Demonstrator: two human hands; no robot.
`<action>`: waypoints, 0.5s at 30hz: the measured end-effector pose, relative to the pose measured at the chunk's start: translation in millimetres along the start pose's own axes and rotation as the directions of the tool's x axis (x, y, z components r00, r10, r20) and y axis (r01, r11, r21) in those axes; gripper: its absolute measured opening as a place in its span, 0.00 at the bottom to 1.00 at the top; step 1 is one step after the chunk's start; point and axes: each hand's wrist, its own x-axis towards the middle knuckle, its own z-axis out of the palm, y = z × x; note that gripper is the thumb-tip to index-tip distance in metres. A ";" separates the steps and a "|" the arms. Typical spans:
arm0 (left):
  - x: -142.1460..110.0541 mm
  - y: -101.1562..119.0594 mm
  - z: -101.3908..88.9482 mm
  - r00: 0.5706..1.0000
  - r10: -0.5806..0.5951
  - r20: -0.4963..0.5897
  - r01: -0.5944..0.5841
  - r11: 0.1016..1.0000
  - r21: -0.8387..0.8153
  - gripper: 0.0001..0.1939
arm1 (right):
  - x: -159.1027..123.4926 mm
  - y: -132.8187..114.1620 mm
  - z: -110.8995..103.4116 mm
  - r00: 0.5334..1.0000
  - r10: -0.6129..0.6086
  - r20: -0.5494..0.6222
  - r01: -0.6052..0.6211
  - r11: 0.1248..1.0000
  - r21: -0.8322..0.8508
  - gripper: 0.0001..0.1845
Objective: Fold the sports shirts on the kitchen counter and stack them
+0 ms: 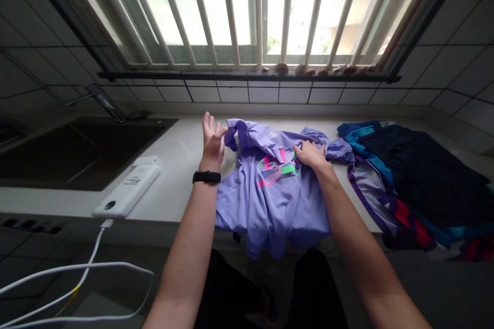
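Observation:
A lilac T-shirt [270, 200] with a pink and green print lies crumpled on the white counter [177, 164], its lower part hanging over the front edge. My left hand [212, 139], with a black band on the wrist, is raised just left of the shirt's folded sleeve, fingers apart and holding nothing. My right hand [311, 154] rests palm down on the shirt near its collar, fingers pressed into the cloth.
A pile of dark blue, teal and red clothes [417, 185] lies to the right. A white power bank [129, 190] with a white cable [85, 267] sits left. A dark sink [77, 149] with a tap is further left. A barred window is behind.

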 end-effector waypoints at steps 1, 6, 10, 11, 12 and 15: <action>-0.7 -0.9 1.8 0.999 -0.038 -0.014 0.038 0.999 -0.007 0.34 | 0.0 -0.6 -0.2 0.999 -0.041 -0.021 0.042 0.999 0.015 0.31; -8.3 -0.9 8.6 1.000 -0.015 0.009 0.013 0.992 0.122 0.26 | -1.6 -5.3 -0.5 0.918 -0.397 -0.006 0.396 0.913 0.097 0.22; -19.4 -2.1 10.0 0.861 0.021 0.507 -0.214 0.921 0.325 0.16 | -4.5 -7.8 -0.8 0.838 -0.538 0.093 0.522 0.839 0.152 0.20; -21.3 -4.0 9.8 0.816 -0.005 0.579 -0.252 0.897 0.363 0.12 | -4.9 -8.0 -1.2 0.842 -0.532 0.091 0.514 0.842 0.163 0.20; -22.3 -6.8 9.1 0.795 -0.034 0.606 -0.271 0.874 0.404 0.07 | -5.0 -7.9 -1.6 0.851 -0.519 0.076 0.501 0.847 0.176 0.21; -20.2 -16.8 4.5 0.870 -0.104 0.483 -0.208 0.809 0.549 0.03 | -3.5 -6.4 -2.6 0.902 -0.429 -0.046 0.431 0.889 0.154 0.22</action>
